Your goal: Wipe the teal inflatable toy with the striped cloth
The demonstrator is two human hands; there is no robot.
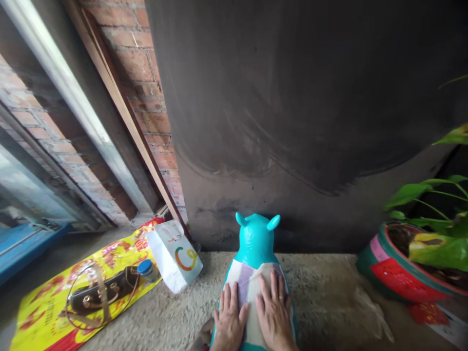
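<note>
Right in front of me stands a turquoise animal-shaped toy (256, 240) with two small ears, its head facing the dark board. A knitted cloth (252, 282) in cream and pale purple covers its back. My left hand (229, 314) lies flat on the cloth's left side, fingers stretched forward. On the right side, my right hand (273, 309) rests palm down with its fingers spread, a ring on one of them. Both palms press on the cloth and neither grips it. The toy's lower part is hidden below my hands.
A dark board (292, 122) stands ahead against a brick wall (127, 58). To the left, a yellow printed sheet (44, 302) bears a brown handbag (104, 295) and a blue-lidded jar (146, 269), beside a white paper bag (173, 258). A potted plant (405, 268) stands right on the concrete floor (325, 292).
</note>
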